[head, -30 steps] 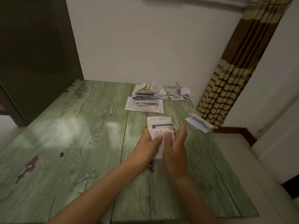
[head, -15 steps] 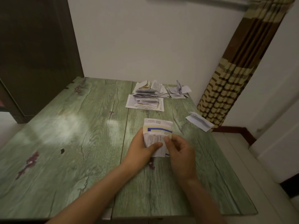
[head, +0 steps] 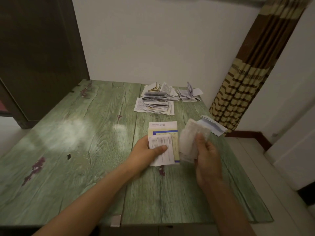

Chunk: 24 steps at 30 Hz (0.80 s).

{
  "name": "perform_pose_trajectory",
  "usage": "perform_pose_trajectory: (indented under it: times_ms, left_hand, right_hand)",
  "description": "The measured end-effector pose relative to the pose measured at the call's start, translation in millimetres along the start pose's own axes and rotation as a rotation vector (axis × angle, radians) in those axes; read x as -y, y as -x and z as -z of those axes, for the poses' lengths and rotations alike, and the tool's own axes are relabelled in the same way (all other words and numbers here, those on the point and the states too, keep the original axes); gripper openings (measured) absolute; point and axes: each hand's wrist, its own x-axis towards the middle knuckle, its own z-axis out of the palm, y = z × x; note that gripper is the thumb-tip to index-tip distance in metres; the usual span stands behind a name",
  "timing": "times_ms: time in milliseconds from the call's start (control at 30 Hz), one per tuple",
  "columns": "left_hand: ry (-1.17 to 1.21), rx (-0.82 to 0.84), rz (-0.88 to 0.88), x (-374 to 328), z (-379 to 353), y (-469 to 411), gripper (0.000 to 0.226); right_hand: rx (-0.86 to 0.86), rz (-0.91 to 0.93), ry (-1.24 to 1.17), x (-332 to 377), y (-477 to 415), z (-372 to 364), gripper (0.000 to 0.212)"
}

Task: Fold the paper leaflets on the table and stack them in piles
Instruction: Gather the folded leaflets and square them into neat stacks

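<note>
Left hand (head: 144, 155) grips a bundle (head: 163, 140) of printed leaflets, white on top, yellow and blue beneath, thumb pressed across it, low over the table (head: 85, 133). Right hand (head: 207, 159) pinches one white sheet (head: 187, 143), blurred, raised just beside the bundle. Piles (head: 156, 103) sit at the far edge.
</note>
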Motion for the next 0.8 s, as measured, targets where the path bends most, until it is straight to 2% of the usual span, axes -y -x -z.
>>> perform_pose_trajectory:
  times_ms: [67, 233, 300, 400, 500, 600, 700, 800]
  left_hand:
    - [0.035, -0.022, 0.035, -0.7, 1.7, -0.8, 0.017]
    - [0.129, -0.031, 0.07, -2.2, -9.5, -1.8, 0.023]
    - [0.184, -0.025, 0.072, -3.8, -14.4, -1.7, 0.023]
    - [0.24, -0.057, 0.1, -3.9, -17.2, -1.9, 0.017]
    - [0.281, -0.083, 0.135, -1.7, -16.6, -2.9, 0.028]
    - [0.173, -0.075, 0.071, 2.1, -19.9, -2.6, 0.032]
    - [0.105, -0.112, 0.037, 7.6, -22.4, -2.1, 0.024]
    - [0.117, -0.169, 0.03, 8.4, -21.7, -3.5, 0.019]
  right_hand:
    - [-0.094, 0.124, 0.059, 5.5, -0.9, 1.8, 0.023]
    - [0.1, 0.287, 0.376, -1.9, 14.6, -17.6, 0.02]
    - [0.076, 0.367, 0.516, -11.9, 16.1, -25.3, 0.018]
    - [-0.004, 0.423, 0.537, -18.9, 14.0, -29.1, 0.015]
    - [-0.06, 0.458, 0.514, -22.7, 13.6, -34.8, 0.011]
    - [-0.077, 0.469, 0.551, -30.2, 11.0, -38.8, 0.021]
    - [-0.04, 0.494, 0.639, -35.1, 9.9, -38.3, 0.021]
    - [-0.028, 0.609, 0.731, -19.6, -1.1, -29.7, 0.006]
